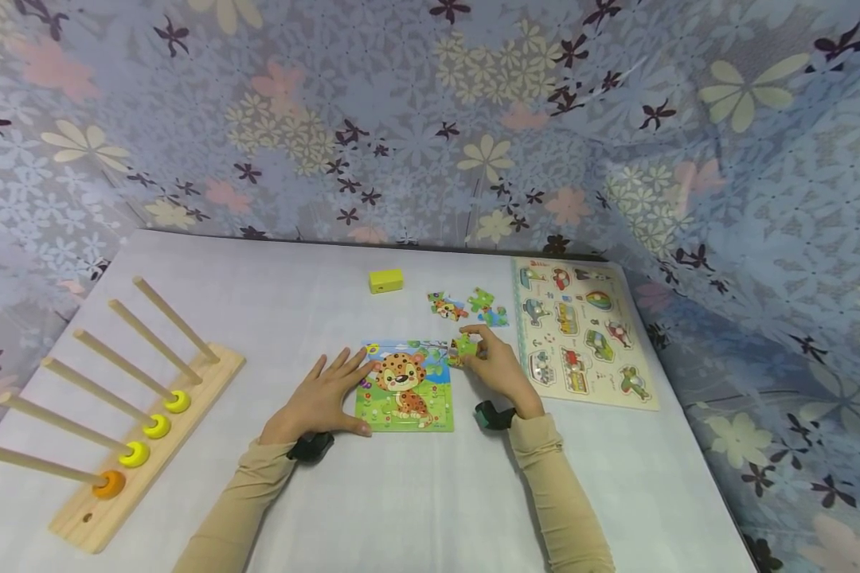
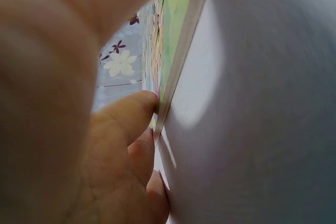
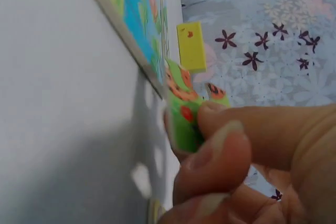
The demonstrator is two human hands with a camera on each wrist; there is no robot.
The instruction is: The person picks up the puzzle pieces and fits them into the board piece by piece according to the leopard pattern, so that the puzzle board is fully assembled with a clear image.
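Observation:
A square jigsaw puzzle board (image 1: 440, 407) with a cartoon spotted cub lies flat before me. Across its left edge rests my left hand (image 1: 321, 404), fingers spread, with fingertips and thumb touching the board. In the left wrist view, a fingertip meets the edge of the board (image 2: 176, 51). My right hand (image 1: 500, 366) pinches a green and orange jigsaw piece (image 1: 463, 347) at the board's upper right edge. The right wrist view shows this piece (image 3: 181, 129) between thumb and fingers, tilted; whether it touches the board cannot be told. Loose jigsaw pieces (image 1: 447, 309) lie just beyond that hand.
A yellow block (image 1: 386, 281) sits behind the puzzle. At the right lies a flat picture board (image 1: 609, 391) with vehicle shapes. On the left stands a wooden base (image 1: 218, 366) with several upright dowels, some bearing yellow rings (image 1: 177, 401) and one an orange ring (image 1: 109, 484).

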